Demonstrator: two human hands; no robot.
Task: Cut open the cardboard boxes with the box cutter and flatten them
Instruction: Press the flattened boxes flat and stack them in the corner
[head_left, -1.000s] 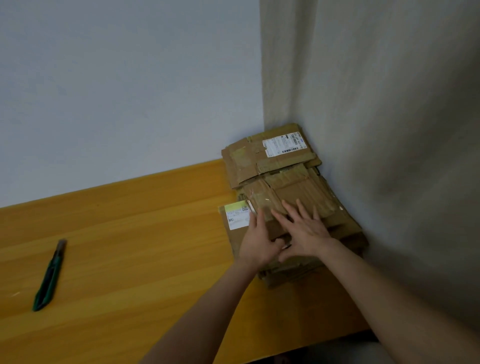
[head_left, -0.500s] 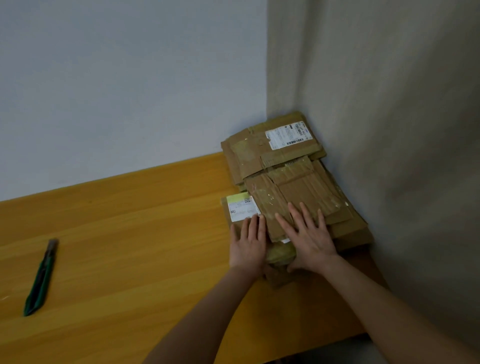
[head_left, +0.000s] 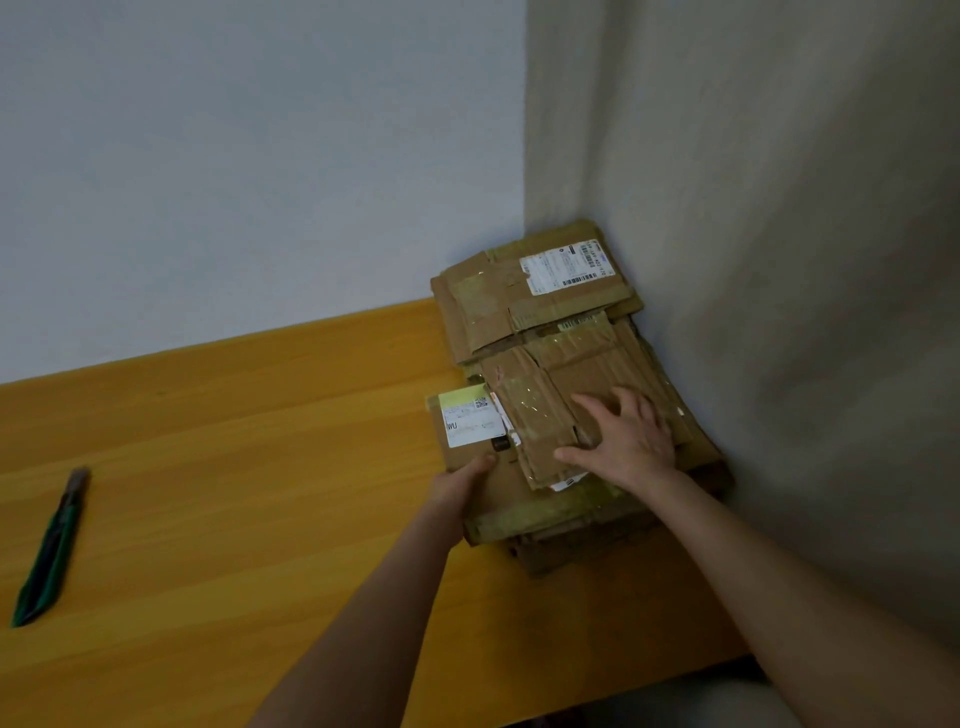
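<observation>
1. A stack of flattened boxes (head_left: 582, 371) lay at the far right corner of the table (head_left: 234, 467). It was pushed up against the right wall (head_left: 753, 260) and reached back to the far wall (head_left: 234, 182).
2. The cardboard pieces in the stack were uneven, with their edges sticking out at different angles. Strips of shiny clear tape showed on several of them.
3. The right hand (head_left: 631, 441) rested palm down on the top piece of cardboard (head_left: 535, 431). Its fingers were open and spread, and the thumb reached left along that piece's near edge. It pressed flat rather than gripping anything.
4. The left hand (head_left: 460, 486) was at the near left edge of the stack. Its thumb lay on top of a lower sheet and the other fingers were tucked out of sight at the edge, so the hand held the cardboard there.
5. A white and yellow label (head_left: 472, 418) showed on that lower sheet, just beyond the left thumb and just left of the top piece.
6. A second white label with a barcode (head_left: 569, 266) sat on the cardboard at the far end of the stack, close to the corner of the walls.
7. The green box cutter (head_left: 49, 551) lay by itself on the near left of the table, well apart from both hands and from the stack. Its darker tip pointed away from the person.
</observation>
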